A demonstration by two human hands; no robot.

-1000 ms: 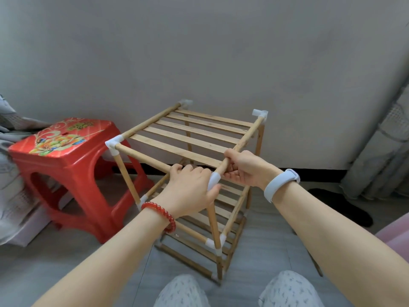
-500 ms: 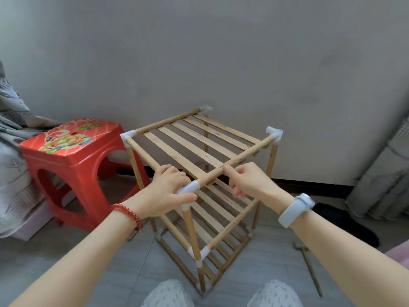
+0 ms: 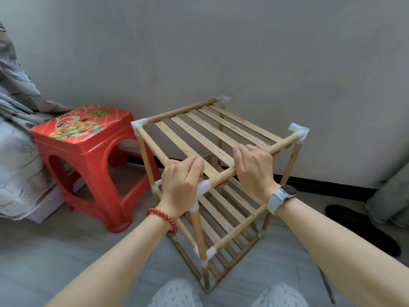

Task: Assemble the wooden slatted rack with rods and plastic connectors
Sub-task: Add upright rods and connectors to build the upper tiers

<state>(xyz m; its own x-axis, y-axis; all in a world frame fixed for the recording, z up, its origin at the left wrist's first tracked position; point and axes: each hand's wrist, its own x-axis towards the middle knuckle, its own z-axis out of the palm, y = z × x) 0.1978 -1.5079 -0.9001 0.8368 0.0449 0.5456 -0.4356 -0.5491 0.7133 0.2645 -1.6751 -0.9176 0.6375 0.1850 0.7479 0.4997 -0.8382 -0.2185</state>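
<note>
A wooden slatted rack stands on the floor with three tiers of slats, wooden rods and white plastic corner connectors. My left hand grips the left top rod just beside the near corner connector, covering part of it. My right hand grips the right top rod a little past that same corner. Other white connectors show at the left corner, the right corner and the far corner. The lower tiers are partly hidden by my arms.
A red plastic stool stands left of the rack. Grey patterned fabric lies further left. A grey wall is right behind the rack. A dark slipper and a curtain are at the right. A loose rod lies on the floor.
The rack has turned clockwise as seen from above, and its near corner has swung left. My hands kept their grip on the two top rods at that corner.
</note>
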